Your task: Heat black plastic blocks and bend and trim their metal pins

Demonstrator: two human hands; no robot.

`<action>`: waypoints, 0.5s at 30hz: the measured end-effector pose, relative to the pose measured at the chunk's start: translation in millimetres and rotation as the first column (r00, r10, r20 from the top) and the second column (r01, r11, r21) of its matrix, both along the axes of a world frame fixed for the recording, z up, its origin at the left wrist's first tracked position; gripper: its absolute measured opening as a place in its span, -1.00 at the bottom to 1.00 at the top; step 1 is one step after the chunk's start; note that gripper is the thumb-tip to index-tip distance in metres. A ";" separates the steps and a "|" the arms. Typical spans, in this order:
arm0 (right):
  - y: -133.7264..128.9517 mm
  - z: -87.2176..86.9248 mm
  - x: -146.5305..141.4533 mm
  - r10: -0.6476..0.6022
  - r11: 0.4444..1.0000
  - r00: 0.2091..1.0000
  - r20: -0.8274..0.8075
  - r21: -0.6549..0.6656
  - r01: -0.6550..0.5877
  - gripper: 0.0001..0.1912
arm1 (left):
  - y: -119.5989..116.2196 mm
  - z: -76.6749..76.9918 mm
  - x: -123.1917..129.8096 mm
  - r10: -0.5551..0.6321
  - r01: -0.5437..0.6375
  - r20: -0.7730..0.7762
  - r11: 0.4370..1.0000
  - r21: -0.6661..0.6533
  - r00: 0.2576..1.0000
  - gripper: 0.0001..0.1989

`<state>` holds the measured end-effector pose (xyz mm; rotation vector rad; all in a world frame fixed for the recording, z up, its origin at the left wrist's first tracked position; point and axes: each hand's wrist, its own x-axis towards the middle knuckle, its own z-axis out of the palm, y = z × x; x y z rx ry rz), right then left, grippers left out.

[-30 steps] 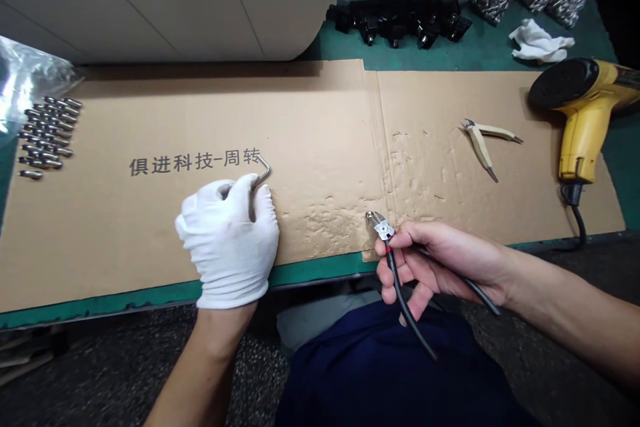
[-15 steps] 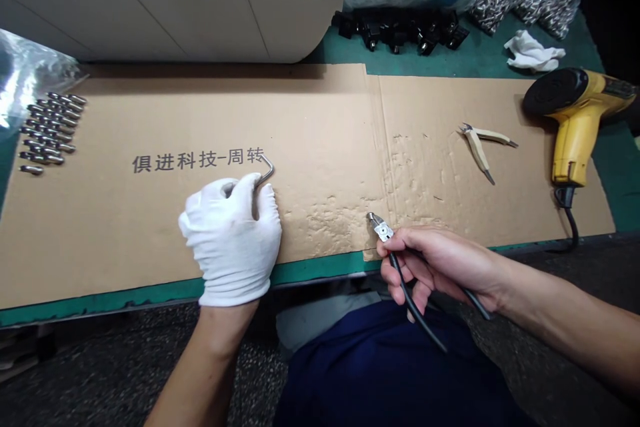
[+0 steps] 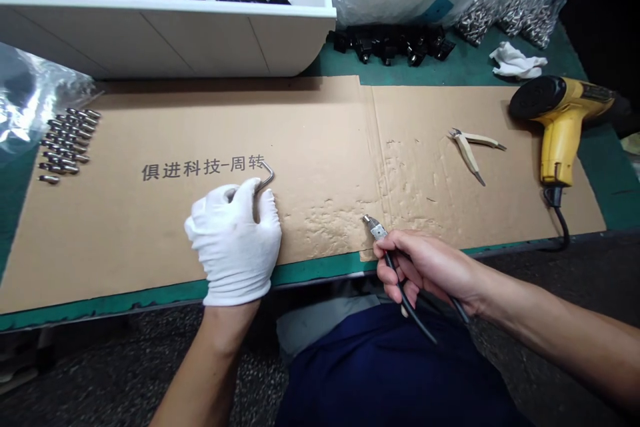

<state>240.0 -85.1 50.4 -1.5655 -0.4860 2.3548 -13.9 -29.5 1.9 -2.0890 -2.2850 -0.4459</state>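
- Our gloved left hand (image 3: 233, 247) is closed around a bent metal rod (image 3: 267, 177), whose hooked end rises up and to the right.
- Our bare right hand (image 3: 425, 267) clamps black-handled pliers (image 3: 413, 313), their long axis slanting up-left toward the rod, apart from it, over the cardboard sheet (image 3: 325, 147).

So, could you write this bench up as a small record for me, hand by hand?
Left hand: white glove, gripping a bent metal rod
Right hand: bare, holding black-handled cutters
Surface: cardboard on a green mat
Nearby: small pliers, yellow heat gun, metal pins, black parts
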 end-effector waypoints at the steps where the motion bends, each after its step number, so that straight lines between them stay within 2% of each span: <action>1: -1.1 -0.5 -0.3 -0.008 1.000 1.000 -0.005 0.009 0.008 -0.77 | 0.6 -1.0 -0.7 0.003 -0.003 0.011 1.000 0.008 1.000 -0.62; 4: -3.3 -1.5 -3.3 -0.039 0.997 0.999 0.016 0.074 0.037 -0.72 | -2.7 -0.8 -3.4 0.003 -0.010 0.057 0.992 0.126 0.998 -0.56; 7: -3.9 -2.7 -10.8 -0.090 0.982 0.996 0.028 0.171 0.084 -0.70 | -21.7 10.5 1.0 -0.066 0.022 0.132 0.950 0.310 0.989 -0.49; 8: -3.8 -3.3 -14.5 -0.118 0.973 0.993 0.016 0.200 0.113 -0.69 | -31.9 16.6 6.0 -0.107 0.043 0.188 0.948 0.316 0.976 -0.48; 9: -3.6 -4.0 -18.7 -0.155 0.963 0.988 -0.004 0.224 0.152 -0.68 | -43.2 23.3 13.1 -0.164 0.089 0.280 0.961 0.262 0.946 -0.49; 10: -3.2 -4.5 -23.5 -0.201 0.949 0.979 -0.028 0.244 0.201 -0.65 | -54.8 29.9 22.0 -0.192 0.140 0.414 0.978 0.154 0.890 -0.51; 11: -2.6 -4.9 -28.7 -0.249 0.932 0.967 -0.054 0.258 0.254 -0.61 | -65.7 36.2 32.0 -0.142 0.172 0.565 0.985 0.001 0.813 -0.49; 12: -1.9 -4.9 -33.9 -0.291 0.915 0.953 -0.086 0.265 0.304 -0.56 | -75.1 41.9 42.5 -0.020 0.210 0.705 0.960 -0.183 0.708 -0.44; 13: -1.1 -4.5 -39.0 -0.326 0.897 0.938 -0.121 0.273 0.347 -0.51 | -82.2 47.1 52.8 0.161 0.247 0.819 0.906 -0.345 0.551 -0.38; 14: -0.1 -3.8 -43.5 -0.347 0.880 0.925 -0.155 0.287 0.378 -0.47 | -86.8 51.8 62.3 0.333 0.291 0.864 0.843 -0.452 0.377 -0.37; 15: 1.1 -2.7 -47.1 -0.353 0.864 0.917 -0.187 0.310 0.396 -0.44 | -88.9 56.2 70.5 0.454 0.344 0.856 0.785 -0.516 0.248 -0.41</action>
